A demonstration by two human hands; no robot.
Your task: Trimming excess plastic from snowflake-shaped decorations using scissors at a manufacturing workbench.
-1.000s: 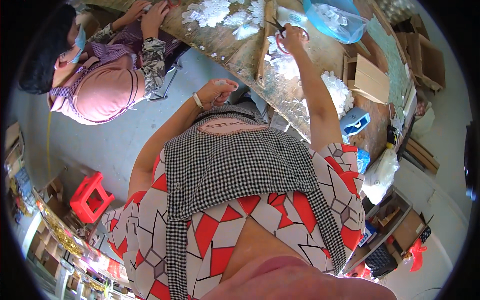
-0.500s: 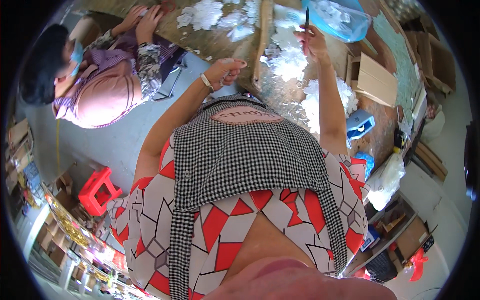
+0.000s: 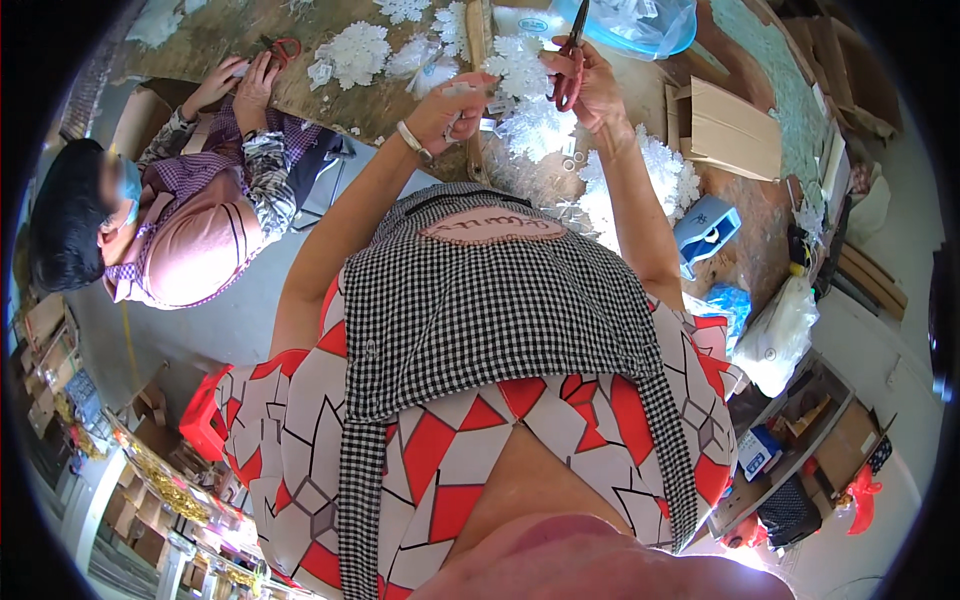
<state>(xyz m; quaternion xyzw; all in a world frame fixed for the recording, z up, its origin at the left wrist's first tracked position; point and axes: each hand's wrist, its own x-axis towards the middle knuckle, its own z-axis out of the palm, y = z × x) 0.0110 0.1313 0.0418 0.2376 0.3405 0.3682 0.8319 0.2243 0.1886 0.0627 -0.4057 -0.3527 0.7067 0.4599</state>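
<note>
My right hand (image 3: 601, 98) grips red-handled scissors (image 3: 568, 84) over the table, with their dark blades pointing away from me. To its left my left hand (image 3: 446, 118) is closed in a pinch, and what the fingers hold, if anything, is too small to make out. White snowflake ornaments (image 3: 536, 130) lie in a pile between and below the hands. More snowflakes (image 3: 352, 54) spread on the table to the far left. Beside my right forearm is another white heap (image 3: 664, 178). A blue basin (image 3: 683, 42) with clear plastic bags in it stands beyond my right hand.
A wooden strip (image 3: 478, 135) runs along the table. An open cardboard box (image 3: 735, 128) and a blue tape dispenser (image 3: 706, 232) are on the right. At left, a co-worker (image 3: 195, 235) sits with both hands on the table, near red-handled scissors (image 3: 287, 48). A red stool (image 3: 203, 415) stands behind.
Both hands have come closer together: the right moved left, the left moved farther out over the table. The scissors have turned, and their red handles now show. The co-worker's head is turned differently.
</note>
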